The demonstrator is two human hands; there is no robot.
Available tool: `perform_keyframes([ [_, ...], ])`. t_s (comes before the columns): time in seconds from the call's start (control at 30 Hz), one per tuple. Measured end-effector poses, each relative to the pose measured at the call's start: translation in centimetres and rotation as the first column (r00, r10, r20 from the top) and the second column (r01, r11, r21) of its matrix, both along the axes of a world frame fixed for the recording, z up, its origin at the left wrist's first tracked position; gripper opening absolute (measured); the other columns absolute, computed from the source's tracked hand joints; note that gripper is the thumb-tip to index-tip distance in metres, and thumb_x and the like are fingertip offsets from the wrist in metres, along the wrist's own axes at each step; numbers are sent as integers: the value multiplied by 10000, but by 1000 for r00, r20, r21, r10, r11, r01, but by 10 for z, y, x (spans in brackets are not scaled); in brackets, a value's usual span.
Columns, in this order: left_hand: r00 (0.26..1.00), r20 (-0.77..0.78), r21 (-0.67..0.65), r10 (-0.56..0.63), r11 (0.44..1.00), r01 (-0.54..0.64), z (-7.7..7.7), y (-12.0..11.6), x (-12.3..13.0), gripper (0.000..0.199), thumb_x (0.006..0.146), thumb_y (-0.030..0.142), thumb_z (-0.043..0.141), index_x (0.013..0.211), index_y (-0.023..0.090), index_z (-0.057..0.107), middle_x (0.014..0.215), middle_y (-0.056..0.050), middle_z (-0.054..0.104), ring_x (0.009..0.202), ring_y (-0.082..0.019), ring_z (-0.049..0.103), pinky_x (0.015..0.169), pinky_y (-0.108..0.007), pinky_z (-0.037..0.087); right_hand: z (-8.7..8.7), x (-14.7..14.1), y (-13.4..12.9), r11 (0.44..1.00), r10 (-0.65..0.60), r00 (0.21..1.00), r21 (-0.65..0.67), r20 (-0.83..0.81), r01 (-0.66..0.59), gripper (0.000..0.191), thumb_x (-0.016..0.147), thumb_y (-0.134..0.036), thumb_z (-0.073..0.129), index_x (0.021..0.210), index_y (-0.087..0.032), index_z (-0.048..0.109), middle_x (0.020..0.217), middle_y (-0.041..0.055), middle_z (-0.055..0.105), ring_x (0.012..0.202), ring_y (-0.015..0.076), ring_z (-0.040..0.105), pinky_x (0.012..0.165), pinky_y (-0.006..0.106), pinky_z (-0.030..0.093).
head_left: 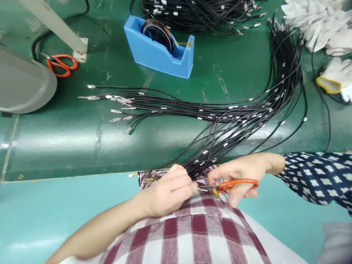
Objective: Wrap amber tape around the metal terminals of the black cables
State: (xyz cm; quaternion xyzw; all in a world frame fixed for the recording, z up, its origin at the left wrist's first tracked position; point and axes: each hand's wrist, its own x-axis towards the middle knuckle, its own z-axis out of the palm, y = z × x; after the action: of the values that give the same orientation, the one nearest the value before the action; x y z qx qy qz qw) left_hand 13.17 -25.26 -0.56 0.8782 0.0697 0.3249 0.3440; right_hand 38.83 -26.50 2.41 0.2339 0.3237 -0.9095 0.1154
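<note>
Close to my lap, my left hand [174, 189] is closed around the ends of some black cables [196, 167]; what lies between its fingertips is small and partly hidden. My right hand [240, 176] holds orange-handled scissors [238, 182], their blades pointing left at my left fingertips. A small yellow piece [216, 192] is beside the scissors' pivot. More black cables with white labels [203, 110] run across the green table, their metal-tipped ends at the left. Some yellow-marked cable ends [151, 180] lie left of my left hand, over the checked apron [200, 223].
A blue tape dispenser [162, 55] stands on the green table [68, 135]. Behind it lies another cable bundle [192, 14]. Orange scissors [62, 66] rest beside a grey cylinder [24, 80] and a metal post [57, 25]. White gloves [324, 25] are piled at the back right.
</note>
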Motion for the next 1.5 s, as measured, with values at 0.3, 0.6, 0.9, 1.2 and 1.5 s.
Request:
perform_keyframes([
  [0.3, 998, -60, -77, 12, 997, -17, 0, 1, -1, 132, 879, 46, 557, 978, 132, 568, 707, -17, 563, 665, -146, 492, 670, -306, 409, 25, 6, 8, 748, 3, 976, 648, 217, -146, 369, 777, -362, 727, 1013, -188, 502, 543, -100, 529, 473, 66, 387, 463, 180, 295],
  [0.6, 996, -82, -81, 41, 996, -47, -2, -1, -4, 129, 883, 57, 562, 983, 139, 566, 732, -26, 573, 684, -146, 482, 685, -309, 434, 40, 2, 2, 457, -43, 951, 853, 306, -253, 197, 819, -211, 540, 1015, -207, 526, 550, -92, 523, 479, 88, 388, 516, 196, 294],
  [0.9, 994, -104, -107, 38, 993, -49, -2, -3, -4, 136, 888, 60, 554, 988, 151, 568, 752, -30, 575, 701, -149, 489, 693, -314, 436, 53, -2, 1, 371, -54, 907, 852, 418, -371, 215, 816, -256, 555, 1030, -233, 556, 534, -85, 489, 486, 112, 404, 559, 223, 321],
  [1.2, 996, -84, -86, 41, 995, -48, 1, -1, -4, 144, 868, 29, 557, 958, 141, 569, 725, -21, 556, 681, -151, 482, 676, -306, 420, 52, -2, 2, 321, -12, 893, 848, 450, -423, 188, 860, -274, 532, 1044, -248, 562, 595, -45, 598, 532, 139, 471, 571, 238, 337],
  [1.5, 998, -30, -18, 55, 998, -56, -2, -4, -4, 125, 888, 52, 548, 983, 131, 564, 684, -9, 554, 640, -145, 461, 634, -315, 394, 53, -7, -2, 193, 18, 920, 901, 392, -388, 192, 886, -190, 477, 1071, -188, 533, 542, -52, 563, 465, 135, 426, 539, 258, 315],
])
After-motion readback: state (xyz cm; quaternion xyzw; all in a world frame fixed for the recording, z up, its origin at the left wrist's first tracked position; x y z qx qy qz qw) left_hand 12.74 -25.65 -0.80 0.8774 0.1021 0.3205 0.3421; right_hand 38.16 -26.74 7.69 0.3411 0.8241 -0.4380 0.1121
